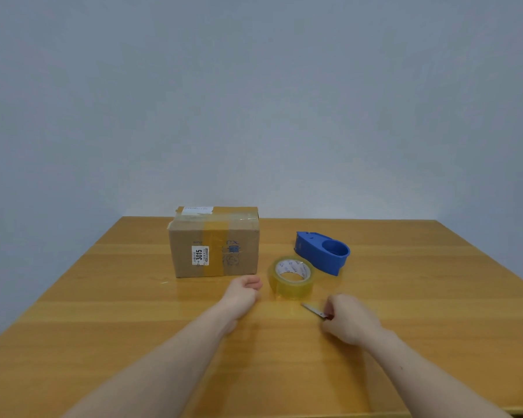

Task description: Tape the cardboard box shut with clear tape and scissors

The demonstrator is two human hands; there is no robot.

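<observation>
A brown cardboard box (214, 242) with a white label and old tape stands at the back middle of the wooden table (103, 312). A roll of clear tape (291, 277) lies flat to the right of the box's front corner. My left hand (243, 292) rests on the table just in front of the box, fingers curled with nothing in them. My right hand (349, 319) is closed on a small bladed tool, apparently scissors (314, 309); only the metal blade sticks out toward the tape roll, and the handle is hidden in the hand.
A blue plastic tape dispenser (323, 251) without a roll lies behind and to the right of the tape. A plain pale wall rises behind the table's far edge.
</observation>
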